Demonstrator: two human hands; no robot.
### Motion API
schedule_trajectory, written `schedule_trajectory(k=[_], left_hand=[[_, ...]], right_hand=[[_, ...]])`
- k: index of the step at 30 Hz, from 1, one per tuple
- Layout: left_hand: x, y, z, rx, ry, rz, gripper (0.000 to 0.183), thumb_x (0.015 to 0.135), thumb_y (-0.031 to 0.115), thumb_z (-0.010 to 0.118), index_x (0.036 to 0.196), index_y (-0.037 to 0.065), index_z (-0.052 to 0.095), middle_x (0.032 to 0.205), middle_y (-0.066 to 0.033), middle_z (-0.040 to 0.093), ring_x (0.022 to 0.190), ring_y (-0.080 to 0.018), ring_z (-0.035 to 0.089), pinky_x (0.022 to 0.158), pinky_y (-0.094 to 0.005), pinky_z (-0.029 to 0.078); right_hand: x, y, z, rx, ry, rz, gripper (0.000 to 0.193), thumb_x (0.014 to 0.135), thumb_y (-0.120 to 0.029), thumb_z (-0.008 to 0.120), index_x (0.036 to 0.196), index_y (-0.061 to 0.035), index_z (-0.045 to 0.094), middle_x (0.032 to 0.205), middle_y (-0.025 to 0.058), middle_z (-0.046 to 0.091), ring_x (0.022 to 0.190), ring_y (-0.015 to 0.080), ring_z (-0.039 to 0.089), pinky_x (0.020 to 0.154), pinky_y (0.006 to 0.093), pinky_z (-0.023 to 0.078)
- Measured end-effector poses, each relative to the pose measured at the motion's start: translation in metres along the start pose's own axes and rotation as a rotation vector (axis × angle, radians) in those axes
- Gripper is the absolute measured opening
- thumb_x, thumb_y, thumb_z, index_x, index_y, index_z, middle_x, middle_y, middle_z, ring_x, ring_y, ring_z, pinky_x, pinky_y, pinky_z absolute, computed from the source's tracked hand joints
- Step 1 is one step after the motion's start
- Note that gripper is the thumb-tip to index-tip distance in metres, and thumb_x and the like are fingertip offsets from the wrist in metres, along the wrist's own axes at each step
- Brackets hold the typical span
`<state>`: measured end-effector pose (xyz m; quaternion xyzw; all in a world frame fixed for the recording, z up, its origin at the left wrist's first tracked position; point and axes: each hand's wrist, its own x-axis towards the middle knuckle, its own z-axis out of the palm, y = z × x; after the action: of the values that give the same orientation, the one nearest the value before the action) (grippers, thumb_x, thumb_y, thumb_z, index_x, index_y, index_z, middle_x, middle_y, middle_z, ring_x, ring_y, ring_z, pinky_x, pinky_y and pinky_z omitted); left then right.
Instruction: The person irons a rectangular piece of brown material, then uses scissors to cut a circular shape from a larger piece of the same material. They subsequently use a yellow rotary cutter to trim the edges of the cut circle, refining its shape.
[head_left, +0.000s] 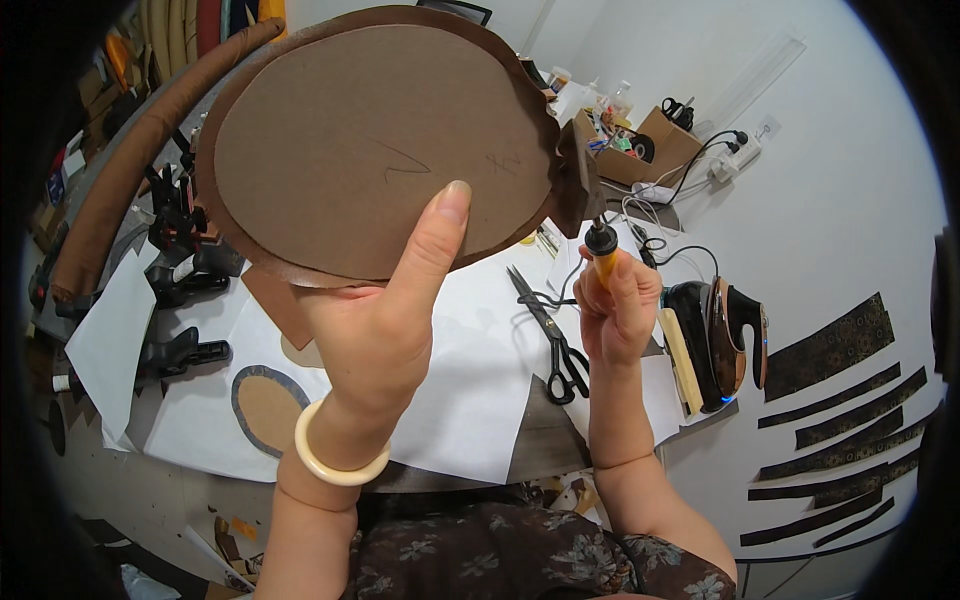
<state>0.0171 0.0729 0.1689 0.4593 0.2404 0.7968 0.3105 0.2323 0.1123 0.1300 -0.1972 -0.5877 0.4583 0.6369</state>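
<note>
"what lay around us, and what blocked our view?"

"the oval board point(380, 150) did: we had it raised above the counter point(545, 440), and it hid what was behind it. black scissors point(547, 322) lay partly on white paper point(460, 400) between our forearms, handles toward us. an iron point(728, 340) sat to the right, an open cardboard box point(672, 138) stood farther back, and a smaller oval piece point(268, 408) lay at left, near our cream bangle point(335, 474)."

"and our grip?"

"our left grip point(375, 330) was closed on the board's near edge, thumb flat on its face, fingers hidden underneath. our right grip point(622, 310) was wrapped round a yellow-handled tool point(605, 263), thumb along the handle, which pointed up at loose brown material point(575, 185) on the board's right edge."

"did its tip touch?"

"we couldn't tell; tip and fold overlapped in our view."
</note>
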Motion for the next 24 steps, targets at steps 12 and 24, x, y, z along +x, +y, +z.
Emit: schedule_trajectory(k=[12,24], left_hand=[[0.003,-0.002,0.003,-0.156,0.039,-0.038,0.034,0.087,-0.002,0.065,0.12,0.001,0.055,0.106,-0.0077,0.063,0.091,-0.0146,0.063,0.071,-0.0269,0.054],[-0.003,-0.008,0.013,-0.375,0.15,-0.067,0.035,0.087,-0.006,0.064,0.12,0.002,0.054,0.112,-0.0082,0.061,0.099,-0.0143,0.061,0.086,-0.0272,0.051]], right_hand=[[0.003,-0.002,-0.004,0.051,0.022,0.004,0.036,0.097,-0.023,0.057,0.106,0.0119,0.063,0.059,-0.0033,0.041,0.049,0.0038,0.029,0.045,0.0211,0.021],[-0.009,0.009,0.023,0.172,0.033,0.214,0.04,0.1,-0.03,0.054,0.105,0.0086,0.064,0.056,-0.0053,0.036,0.047,0.0027,0.023,0.045,0.0208,0.019]])
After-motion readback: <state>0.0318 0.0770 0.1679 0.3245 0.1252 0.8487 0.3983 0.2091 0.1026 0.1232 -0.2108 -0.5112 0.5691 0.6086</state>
